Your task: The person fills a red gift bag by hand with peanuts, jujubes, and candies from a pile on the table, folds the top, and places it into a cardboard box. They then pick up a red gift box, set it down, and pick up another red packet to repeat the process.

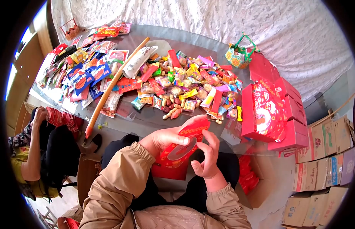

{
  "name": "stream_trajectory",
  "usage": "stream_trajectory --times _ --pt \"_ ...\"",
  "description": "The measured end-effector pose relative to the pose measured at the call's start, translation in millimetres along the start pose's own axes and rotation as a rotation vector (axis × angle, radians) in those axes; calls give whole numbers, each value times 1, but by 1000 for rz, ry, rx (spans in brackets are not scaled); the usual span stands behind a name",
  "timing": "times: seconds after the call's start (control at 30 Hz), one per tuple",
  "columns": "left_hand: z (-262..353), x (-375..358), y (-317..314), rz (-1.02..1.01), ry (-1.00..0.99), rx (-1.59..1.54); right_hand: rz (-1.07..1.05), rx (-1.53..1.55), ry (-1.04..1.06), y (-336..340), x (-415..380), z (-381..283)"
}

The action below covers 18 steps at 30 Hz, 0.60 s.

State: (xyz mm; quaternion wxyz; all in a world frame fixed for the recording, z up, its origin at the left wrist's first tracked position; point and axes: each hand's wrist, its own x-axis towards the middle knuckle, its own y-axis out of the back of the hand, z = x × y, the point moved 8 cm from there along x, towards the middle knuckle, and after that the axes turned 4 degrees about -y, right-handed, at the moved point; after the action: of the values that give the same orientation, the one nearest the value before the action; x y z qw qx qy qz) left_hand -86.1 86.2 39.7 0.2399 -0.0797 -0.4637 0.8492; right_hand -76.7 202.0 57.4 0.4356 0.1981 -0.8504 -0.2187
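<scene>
Sweets heap (200, 82) in the middle, boxes (294, 110) right

From where I stand, a stick (112, 86) slants across the table (198, 44), snack packets (91, 74) mostly left of it, the heap right. A basket (240, 57) stands behind, near the boxes; cartons (324, 152) are stacked farther right. Before the heap, a pouch (171, 155) is in the left hand (166, 138).

The scene is bright, with blown-out light and bluish fringing along the left edge. The white patterned cloth (292, 49) is nearly overexposed, and hard glare whitens the glossy red packets (267, 110). The red windowed pouch (181, 145) looks fairly sharp. Fisheye distortion bows the tabletop (189, 38) and tilts the cardboard cartons (318, 175); black vignetting swallows the corners.
</scene>
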Motion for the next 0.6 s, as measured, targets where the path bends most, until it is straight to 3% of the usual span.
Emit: stream_trajectory --times 0.33,0.6 --pt "3 -2 3 -7 -10 185 111 40 51 8 -1 0" --pt "-8 -2 11 -143 134 593 103 57 60 7 -8 4"
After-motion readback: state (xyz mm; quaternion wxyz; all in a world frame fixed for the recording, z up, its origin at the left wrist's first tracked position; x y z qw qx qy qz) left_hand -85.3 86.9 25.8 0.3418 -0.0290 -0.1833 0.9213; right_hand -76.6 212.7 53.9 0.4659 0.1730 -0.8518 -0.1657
